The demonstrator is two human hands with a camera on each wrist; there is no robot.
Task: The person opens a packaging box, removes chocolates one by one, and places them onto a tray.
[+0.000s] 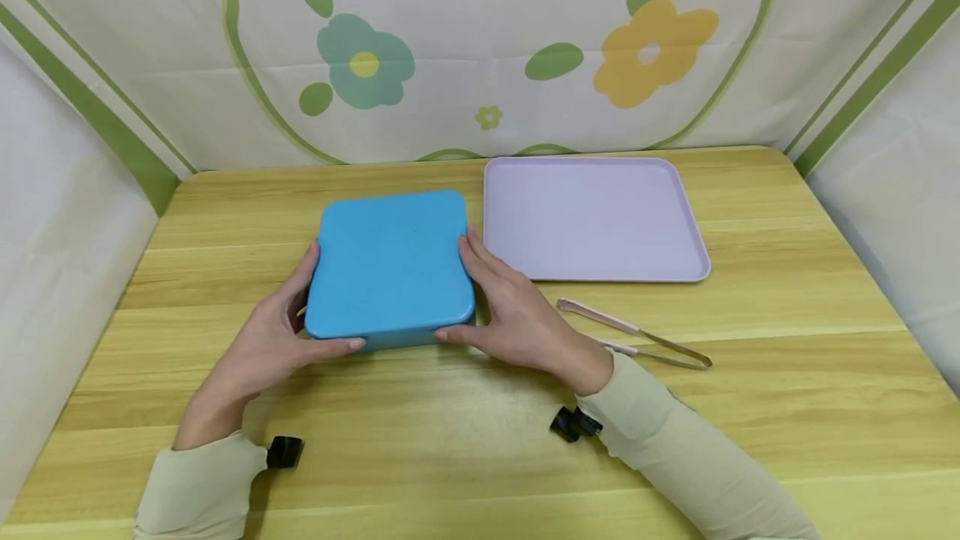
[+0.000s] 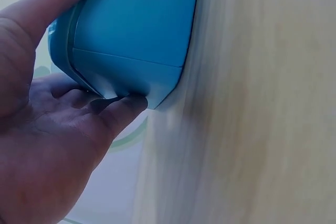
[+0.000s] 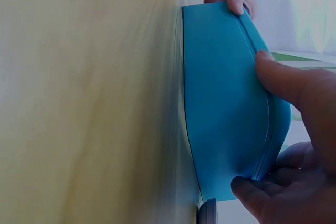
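Observation:
A blue lidded box (image 1: 390, 265) with rounded corners sits on the wooden table, its lid on. My left hand (image 1: 273, 340) grips its left side, thumb at the near edge and fingers along the side wall. At the right side my right hand (image 1: 517, 307) holds it the same way, thumb on the near edge by the lid seam. The left wrist view shows fingers of the left hand (image 2: 63, 124) against the box's lower wall (image 2: 131, 24). In the right wrist view, the thumb of the right hand (image 3: 294, 129) presses the lid's rim (image 3: 278, 124).
A lilac tray (image 1: 592, 219) lies behind and to the right of the box. In front of the tray are metal tongs (image 1: 637, 332) with pale pink arms, close to my right forearm. A floral cloth (image 1: 465, 40) hangs along the table's back edge.

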